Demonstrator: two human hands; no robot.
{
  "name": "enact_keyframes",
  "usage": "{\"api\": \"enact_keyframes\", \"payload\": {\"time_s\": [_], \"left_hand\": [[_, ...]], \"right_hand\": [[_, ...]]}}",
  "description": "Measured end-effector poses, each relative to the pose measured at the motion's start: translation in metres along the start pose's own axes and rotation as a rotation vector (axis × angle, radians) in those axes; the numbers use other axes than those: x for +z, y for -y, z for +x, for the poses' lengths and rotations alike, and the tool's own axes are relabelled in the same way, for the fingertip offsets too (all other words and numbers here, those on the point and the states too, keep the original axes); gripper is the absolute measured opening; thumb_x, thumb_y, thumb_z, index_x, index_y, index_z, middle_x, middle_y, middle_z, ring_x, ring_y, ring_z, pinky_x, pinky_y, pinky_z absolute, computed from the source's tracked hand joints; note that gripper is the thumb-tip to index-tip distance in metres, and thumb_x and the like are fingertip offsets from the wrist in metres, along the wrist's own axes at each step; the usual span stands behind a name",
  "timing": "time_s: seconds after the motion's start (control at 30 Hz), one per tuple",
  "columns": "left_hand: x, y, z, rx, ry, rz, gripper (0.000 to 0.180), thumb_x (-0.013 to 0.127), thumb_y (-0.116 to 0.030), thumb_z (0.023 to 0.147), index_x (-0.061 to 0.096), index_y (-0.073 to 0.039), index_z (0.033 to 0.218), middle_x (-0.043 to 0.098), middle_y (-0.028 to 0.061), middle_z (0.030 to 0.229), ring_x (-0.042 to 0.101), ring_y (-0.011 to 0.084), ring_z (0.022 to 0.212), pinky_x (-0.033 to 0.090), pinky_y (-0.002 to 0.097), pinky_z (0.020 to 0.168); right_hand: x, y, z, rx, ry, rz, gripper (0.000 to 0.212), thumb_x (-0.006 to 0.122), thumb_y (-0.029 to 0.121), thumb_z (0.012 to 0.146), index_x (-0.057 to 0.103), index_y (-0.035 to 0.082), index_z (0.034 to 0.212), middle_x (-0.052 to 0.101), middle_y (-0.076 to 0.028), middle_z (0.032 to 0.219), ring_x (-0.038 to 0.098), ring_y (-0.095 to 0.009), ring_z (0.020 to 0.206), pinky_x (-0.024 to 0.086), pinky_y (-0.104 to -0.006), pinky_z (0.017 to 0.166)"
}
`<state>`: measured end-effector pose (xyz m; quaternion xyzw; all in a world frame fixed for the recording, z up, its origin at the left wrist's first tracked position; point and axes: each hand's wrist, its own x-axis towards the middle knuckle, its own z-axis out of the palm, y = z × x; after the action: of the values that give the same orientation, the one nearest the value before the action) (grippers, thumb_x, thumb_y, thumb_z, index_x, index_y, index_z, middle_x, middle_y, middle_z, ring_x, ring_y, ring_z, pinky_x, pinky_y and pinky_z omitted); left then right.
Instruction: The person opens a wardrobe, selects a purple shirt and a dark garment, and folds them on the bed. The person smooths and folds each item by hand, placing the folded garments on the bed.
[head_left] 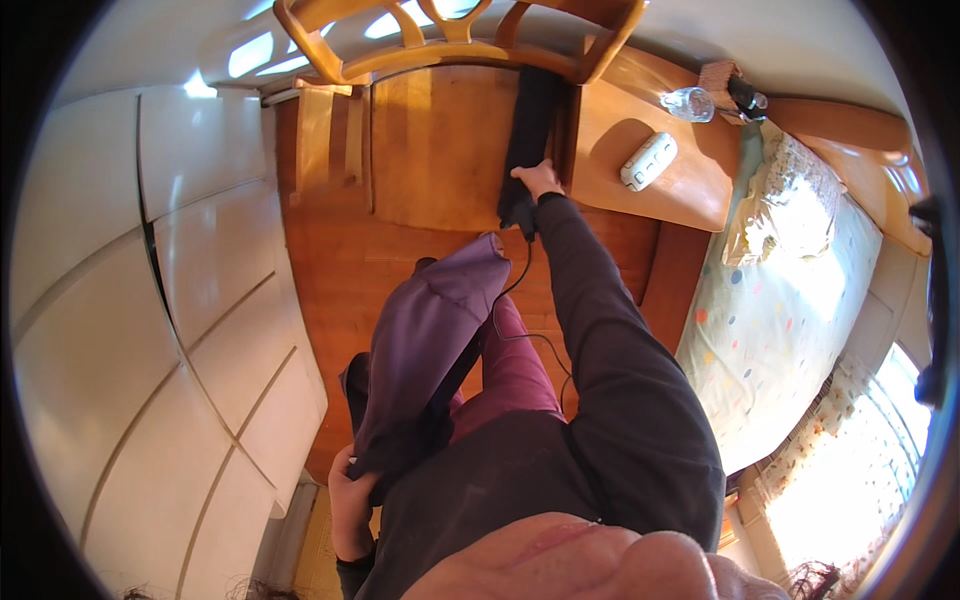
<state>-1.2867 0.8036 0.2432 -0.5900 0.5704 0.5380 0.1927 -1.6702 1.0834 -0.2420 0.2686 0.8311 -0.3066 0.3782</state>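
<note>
My left hand point(351, 505), low at the left, is closed on the edge of a purple garment point(425, 310) with a dark inner side. The garment hangs over my left side and hides part of my legs. My right arm stretches forward, and my right hand point(540, 180) grips the edge of a long, black, folded fabric piece point(530, 130) lying along the right side of the wooden chair's seat point(435, 150). What the black piece is, I cannot make out. From near its front end a thin black cable point(528, 265) runs down past my legs.
White cabinets point(215, 250) line the left. A bedside table point(600, 130) bears a white oblong device point(648, 161) and a clear glass point(688, 104). At the right is a bed with a dotted sheet point(760, 330) and a pillow point(790, 205). The floor point(345, 260) is reddish wood.
</note>
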Motion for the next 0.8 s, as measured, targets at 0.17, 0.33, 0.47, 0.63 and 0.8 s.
{"api": "enact_keyframes", "payload": {"time_s": [0.17,0.33,0.47,0.63,0.8], "left_hand": [[-0.005,-0.01,0.002,-0.029,0.041,0.191,0.051,0.078,-0.003,0.078,0.062,0.0,0.127,0.069,0.0127,0.116,0.067,0.0199,0.102,0.055,0.0326,0.09],[-0.016,0.003,0.004,0.157,0.196,0.003,0.048,0.074,0.004,0.078,0.064,0.001,0.125,0.069,0.0085,0.1,0.068,0.0155,0.087,0.055,0.0259,0.078],[-0.037,0.023,0.01,0.272,0.332,0.049,0.049,0.071,0.007,0.078,0.063,0.002,0.126,0.071,0.0121,0.109,0.069,0.0191,0.096,0.055,0.0286,0.087],[-0.06,0.049,0.012,0.472,0.492,0.092,0.051,0.07,0.007,0.079,0.061,0.002,0.129,0.07,0.0107,0.11,0.069,0.0192,0.098,0.055,0.0301,0.088],[-0.057,0.054,-0.004,0.631,0.685,0.19,0.056,0.07,0.007,0.08,0.059,0.002,0.134,0.069,0.0102,0.109,0.069,0.0192,0.099,0.056,0.031,0.089]], "right_hand": [[0.013,-0.046,-0.036,-0.069,0.22,0.285,0.098,0.083,0.042,0.065,0.047,-0.004,0.144,0.054,-0.031,0.143,0.055,-0.042,0.132,0.049,-0.0479,0.105],[-0.019,-0.103,-0.127,-0.173,0.273,0.549,0.07,0.081,0.013,0.071,0.052,-0.005,0.132,0.067,-0.018,0.11,0.067,-0.029,0.099,0.056,-0.0417,0.085],[-0.074,-0.17,-0.242,-0.171,0.465,0.658,0.07,0.076,0.014,0.078,0.05,-0.002,0.14,0.065,-0.018,0.116,0.065,-0.026,0.103,0.055,-0.0391,0.087],[-0.096,-0.282,-0.403,0.022,0.342,0.8,0.064,0.075,0.021,0.084,0.051,-0.001,0.14,0.066,-0.015,0.115,0.068,-0.025,0.101,0.057,-0.0382,0.084],[-0.061,-0.42,-0.52,0.073,0.108,1.183,0.056,0.075,0.022,0.086,0.057,-0.002,0.133,0.069,-0.014,0.112,0.07,-0.024,0.093,0.058,-0.0372,0.081]]}}
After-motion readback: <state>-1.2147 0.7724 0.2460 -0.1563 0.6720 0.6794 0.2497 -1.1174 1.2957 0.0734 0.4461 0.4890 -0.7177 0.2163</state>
